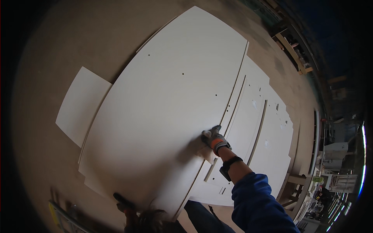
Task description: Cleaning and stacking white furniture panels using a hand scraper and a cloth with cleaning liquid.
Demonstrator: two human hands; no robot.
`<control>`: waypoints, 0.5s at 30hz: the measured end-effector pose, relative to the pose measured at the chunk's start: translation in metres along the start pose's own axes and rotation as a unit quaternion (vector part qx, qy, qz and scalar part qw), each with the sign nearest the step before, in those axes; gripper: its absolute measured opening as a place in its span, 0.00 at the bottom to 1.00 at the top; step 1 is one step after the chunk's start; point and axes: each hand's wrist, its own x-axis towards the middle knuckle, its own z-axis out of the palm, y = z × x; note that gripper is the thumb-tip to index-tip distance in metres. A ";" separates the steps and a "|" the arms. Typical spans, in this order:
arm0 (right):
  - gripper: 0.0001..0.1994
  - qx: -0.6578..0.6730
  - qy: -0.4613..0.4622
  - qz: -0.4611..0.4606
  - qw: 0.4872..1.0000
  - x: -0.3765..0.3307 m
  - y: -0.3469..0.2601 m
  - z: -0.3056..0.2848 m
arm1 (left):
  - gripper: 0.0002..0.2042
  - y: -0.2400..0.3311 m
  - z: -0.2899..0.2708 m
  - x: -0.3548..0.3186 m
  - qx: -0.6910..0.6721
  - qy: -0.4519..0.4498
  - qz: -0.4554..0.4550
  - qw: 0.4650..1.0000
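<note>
A large white panel (163, 97) with a few small drilled holes lies flat in front of me. My right hand (214, 139), in a grey glove with an orange cuff, is at the panel's right edge. Its fingers are closed on a pale cloth (206, 153), which hangs below the hand against the panel; its exact kind is hard to make out. My left hand (124, 202), in a dark glove, lies on the near left part of the panel with its fingers stretched out. Hair partly hides the left wrist.
More white panels (272, 143) with slots, holes and cutouts lie along the right side. A smaller white board (81, 105) sticks out at the left. Brown floor (77, 42) surrounds the stack. A wooden rack (291, 50) stands far right, and a metal frame (70, 217) near left.
</note>
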 end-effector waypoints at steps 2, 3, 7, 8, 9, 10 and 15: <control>0.60 -0.017 -0.001 0.023 1.000 -0.015 -0.013 -0.005 | 0.45 0.001 0.000 0.001 0.012 0.014 0.004 1.000; 0.59 0.000 -0.003 0.004 1.000 -0.011 -0.008 0.000 | 0.46 0.001 0.002 0.002 0.018 0.018 0.005 1.000; 0.62 -0.004 -0.022 0.013 1.000 -0.026 -0.010 0.000 | 0.47 0.010 0.012 0.004 0.035 0.029 0.019 0.999; 0.62 -0.016 -0.025 -0.002 1.000 -0.024 -0.004 0.007 | 0.47 0.012 0.015 0.004 0.040 0.032 0.023 0.998; 0.62 -0.018 -0.030 0.000 0.999 -0.017 0.004 0.014 | 0.48 0.015 0.017 0.005 0.042 0.033 0.024 0.998; 0.62 -0.028 -0.018 -0.027 0.999 -0.010 0.015 0.024 | 0.48 0.017 0.018 0.008 0.049 0.038 0.016 0.998; 0.58 -0.093 -0.071 -0.050 0.992 -0.097 -0.011 0.024 | 0.55 0.025 0.008 0.014 0.064 0.032 -0.039 0.997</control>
